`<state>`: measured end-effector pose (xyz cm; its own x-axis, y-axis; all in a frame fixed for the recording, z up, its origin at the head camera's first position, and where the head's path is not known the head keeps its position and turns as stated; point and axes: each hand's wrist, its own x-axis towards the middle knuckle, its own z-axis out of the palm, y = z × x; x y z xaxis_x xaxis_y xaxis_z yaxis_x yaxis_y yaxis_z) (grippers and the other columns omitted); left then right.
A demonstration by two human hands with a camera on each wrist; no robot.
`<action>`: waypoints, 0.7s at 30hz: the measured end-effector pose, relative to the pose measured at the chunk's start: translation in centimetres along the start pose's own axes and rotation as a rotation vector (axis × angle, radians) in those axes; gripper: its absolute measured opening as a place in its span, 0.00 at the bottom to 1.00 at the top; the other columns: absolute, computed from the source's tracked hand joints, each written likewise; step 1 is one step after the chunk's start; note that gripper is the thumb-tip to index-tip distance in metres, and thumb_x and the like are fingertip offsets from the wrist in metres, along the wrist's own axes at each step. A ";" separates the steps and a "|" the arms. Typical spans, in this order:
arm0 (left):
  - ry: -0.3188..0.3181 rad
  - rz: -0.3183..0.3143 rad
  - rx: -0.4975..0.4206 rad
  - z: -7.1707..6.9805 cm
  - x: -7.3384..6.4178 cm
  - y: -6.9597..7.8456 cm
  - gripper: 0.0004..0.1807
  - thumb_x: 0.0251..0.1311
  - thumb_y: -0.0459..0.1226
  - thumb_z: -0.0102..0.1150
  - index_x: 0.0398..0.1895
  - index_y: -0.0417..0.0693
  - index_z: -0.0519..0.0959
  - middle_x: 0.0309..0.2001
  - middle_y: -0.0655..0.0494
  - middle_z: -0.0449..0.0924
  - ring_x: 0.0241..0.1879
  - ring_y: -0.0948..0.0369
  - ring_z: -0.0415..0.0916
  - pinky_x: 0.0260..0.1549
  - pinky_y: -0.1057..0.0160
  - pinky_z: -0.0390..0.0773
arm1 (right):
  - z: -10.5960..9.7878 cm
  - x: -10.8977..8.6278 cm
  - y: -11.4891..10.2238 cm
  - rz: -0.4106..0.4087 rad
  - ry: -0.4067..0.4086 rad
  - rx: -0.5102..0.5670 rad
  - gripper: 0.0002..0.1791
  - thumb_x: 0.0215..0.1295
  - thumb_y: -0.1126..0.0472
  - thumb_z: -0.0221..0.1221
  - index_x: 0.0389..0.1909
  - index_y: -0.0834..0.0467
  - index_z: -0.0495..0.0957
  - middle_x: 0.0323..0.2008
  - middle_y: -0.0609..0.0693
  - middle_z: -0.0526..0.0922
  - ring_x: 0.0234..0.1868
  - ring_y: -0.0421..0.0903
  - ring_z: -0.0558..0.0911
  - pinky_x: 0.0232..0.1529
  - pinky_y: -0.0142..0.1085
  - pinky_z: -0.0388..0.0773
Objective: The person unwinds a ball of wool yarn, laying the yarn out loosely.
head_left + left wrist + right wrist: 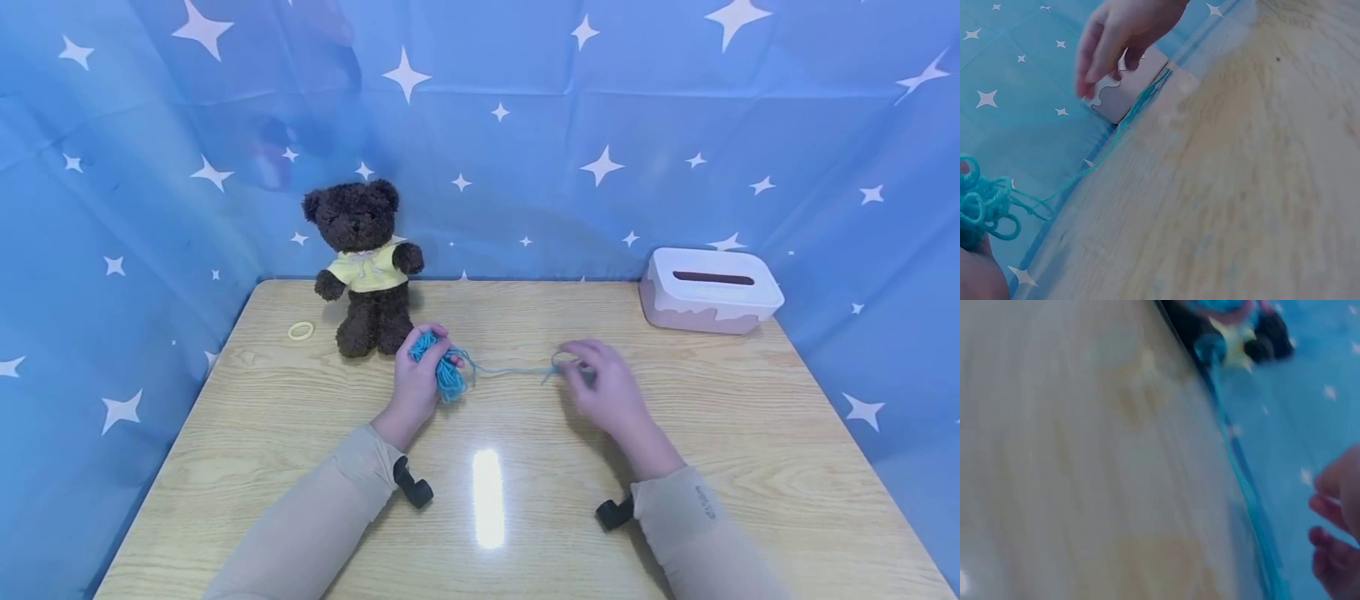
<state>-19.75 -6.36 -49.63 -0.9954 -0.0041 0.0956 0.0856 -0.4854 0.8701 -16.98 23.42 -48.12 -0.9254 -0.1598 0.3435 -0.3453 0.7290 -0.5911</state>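
My left hand (417,385) grips a bundle of turquoise yarn (450,382), its loops spilling past the fingers. From the bundle a single strand (513,370) runs rightward across the table. In the left wrist view the strand leads to a gathered tail of yarn (1141,100). My right hand (609,390) is over that tail, with its fingers loosely bent. Both wrist views show a gap between the right hand's fingers (1329,547) and the yarn. The right wrist view is blurred.
A dark brown teddy bear (362,225) in a yellow top stands behind my left hand. Left of it lies a pale yellow ring (301,331). A white and pink tissue box (708,287) is at the table's back right. Behind hangs a blue star-patterned curtain (517,192).
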 end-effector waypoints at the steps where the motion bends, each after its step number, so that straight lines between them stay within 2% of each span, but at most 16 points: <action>1: -0.007 -0.004 0.000 0.0 0.0 0.0 0.11 0.80 0.29 0.53 0.53 0.26 0.70 0.33 0.54 0.78 0.28 0.59 0.82 0.34 0.64 0.89 | 0.7 0.1 -0.6 -0.036 -0.037 0.017 0.18 0.77 0.62 0.65 0.64 0.62 0.84 0.63 0.63 0.87 0.50 0.60 0.90 0.55 0.58 0.88; 3: -0.018 -0.011 -0.003 0.1 -0.1 0.1 0.11 0.80 0.29 0.53 0.53 0.25 0.68 0.33 0.54 0.78 0.29 0.60 0.82 0.34 0.64 0.89 | 2.0 0.3 -1.9 -0.069 -0.119 0.053 0.21 0.78 0.61 0.66 0.68 0.61 0.83 0.64 0.61 0.87 0.48 0.54 0.91 0.52 0.52 0.90; 6: -0.031 -0.025 -0.012 0.1 -0.1 0.1 0.05 0.80 0.28 0.52 0.50 0.32 0.72 0.34 0.54 0.78 0.30 0.60 0.82 0.35 0.65 0.89 | 3.9 0.7 -3.5 -0.079 -0.231 0.091 0.25 0.79 0.60 0.66 0.72 0.61 0.79 0.66 0.59 0.86 0.49 0.50 0.92 0.55 0.48 0.91; 9: -0.042 -0.034 -0.021 -0.1 -0.1 0.1 0.02 0.80 0.28 0.51 0.49 0.39 0.74 0.35 0.53 0.78 0.30 0.60 0.82 0.35 0.64 0.90 | 5.5 1.3 -4.9 -0.073 -0.291 0.095 0.26 0.81 0.58 0.64 0.75 0.61 0.77 0.66 0.58 0.87 0.53 0.50 0.92 0.60 0.48 0.89; 11: -0.052 -0.039 -0.020 -0.2 -0.1 0.1 0.03 0.80 0.28 0.51 0.49 0.38 0.74 0.35 0.53 0.78 0.31 0.60 0.83 0.35 0.64 0.90 | 6.2 1.7 -5.5 -0.061 -0.295 0.081 0.25 0.81 0.57 0.64 0.73 0.60 0.79 0.63 0.57 0.88 0.53 0.50 0.91 0.60 0.49 0.89; 15: -0.066 -0.030 -0.011 -0.2 -0.1 0.2 0.03 0.80 0.28 0.51 0.50 0.37 0.73 0.34 0.53 0.79 0.31 0.60 0.83 0.36 0.64 0.90 | 7.1 2.1 -6.2 -0.010 -0.272 0.052 0.18 0.81 0.55 0.64 0.65 0.56 0.85 0.54 0.52 0.92 0.46 0.46 0.88 0.51 0.45 0.88; 17: -0.072 -0.022 -0.009 -0.1 -0.1 0.2 0.05 0.80 0.28 0.51 0.51 0.33 0.71 0.34 0.53 0.79 0.31 0.60 0.84 0.36 0.64 0.90 | 7.2 2.2 -6.2 0.014 -0.268 0.048 0.15 0.80 0.55 0.65 0.61 0.54 0.88 0.50 0.50 0.92 0.42 0.43 0.85 0.47 0.43 0.85; 21: -0.063 -0.016 -0.012 0.0 -0.1 0.1 0.04 0.79 0.27 0.51 0.50 0.34 0.72 0.33 0.54 0.79 0.30 0.61 0.83 0.36 0.65 0.90 | 7.4 2.2 -6.0 0.027 -0.279 0.045 0.13 0.78 0.55 0.67 0.57 0.53 0.90 0.48 0.48 0.93 0.40 0.40 0.83 0.45 0.39 0.83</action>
<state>-19.67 -6.43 -49.56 -0.9919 0.0585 0.1125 0.0690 -0.4958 0.8657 -18.10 13.79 -49.25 -0.9393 -0.3226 0.1169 -0.3211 0.7062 -0.6310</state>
